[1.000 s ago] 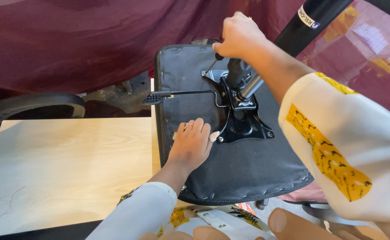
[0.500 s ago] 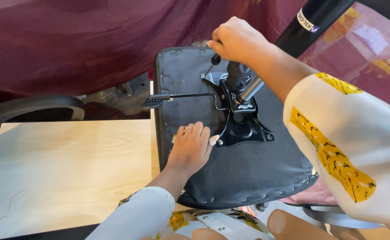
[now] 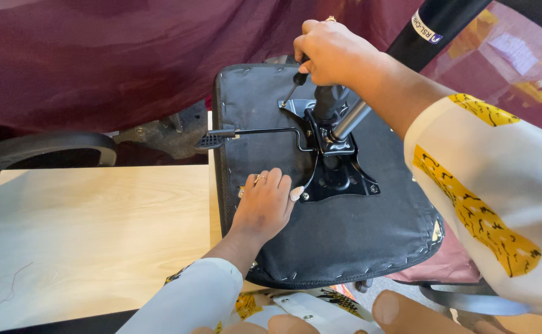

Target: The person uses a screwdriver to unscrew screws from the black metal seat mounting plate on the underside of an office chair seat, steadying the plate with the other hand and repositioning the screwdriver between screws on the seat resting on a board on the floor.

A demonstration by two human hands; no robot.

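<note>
1. Since a second ago, the right hand (image 3: 336, 52) has slid toward the far edge of the chair seat (image 3: 345, 241), and the tip of its screwdriver (image 3: 294, 86) now sits on the far corner of the black metal plate (image 3: 336, 176). Before, that hand was more over the middle of the plate. This looks like the hand has lined the tool up with a screw at that corner.

2. The chair seat is the biggest thing here. It lies upside down, with its black cloth bottom facing up, and it has not moved. One side of it rests on the edge of the pale wooden table (image 3: 91, 241).

3. The black metal plate sits in the middle of the seat. A shiny silver post (image 3: 350, 120) sticks up out of it and leans toward the right hand.

4. A thin black lever (image 3: 246, 133) pokes out from the plate toward the table.

5. The left hand (image 3: 264, 207) stays flat on the seat, just beside the near corner of the plate. Its fingers are spread and it holds nothing. It looks like it is keeping the seat from sliding.

6. The right hand is closed tight around the screwdriver handle, above the plate.
</note>
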